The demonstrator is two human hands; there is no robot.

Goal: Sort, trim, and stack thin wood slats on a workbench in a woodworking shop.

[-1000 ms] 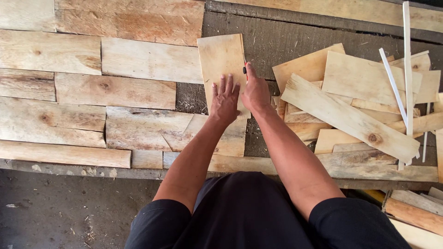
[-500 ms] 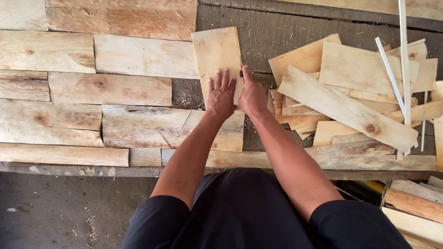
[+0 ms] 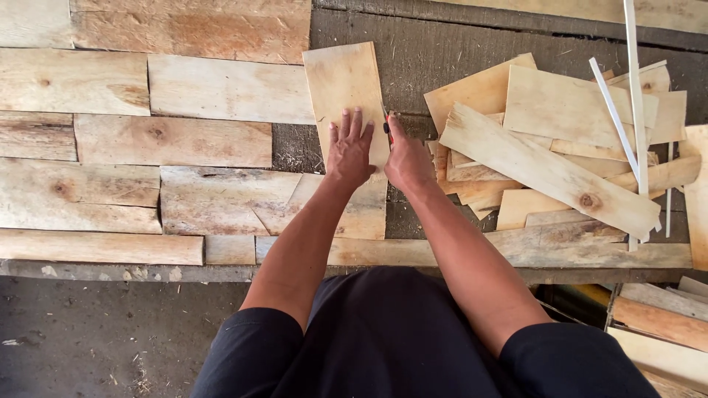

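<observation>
Head view, looking down at bench. Left hand (image 3: pixel 349 147) flat, fingers spread, pressing thin wood sheet (image 3: pixel 345 88) mid-bench, far of hands. Right hand (image 3: pixel 405 158) curled at sheet's right edge, pinching small red tool (image 3: pixel 388 127), can't tell what kind. Sheet looks light, stiff but splittable, splintery; I'd grip by long edges. Offcut pile (image 3: pixel 560 147) right, laid planks (image 3: pixel 147 140) left.

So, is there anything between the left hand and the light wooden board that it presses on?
Nothing visible. The left hand lies flat on the light wooden board, and the right hand is at its right edge.
</observation>
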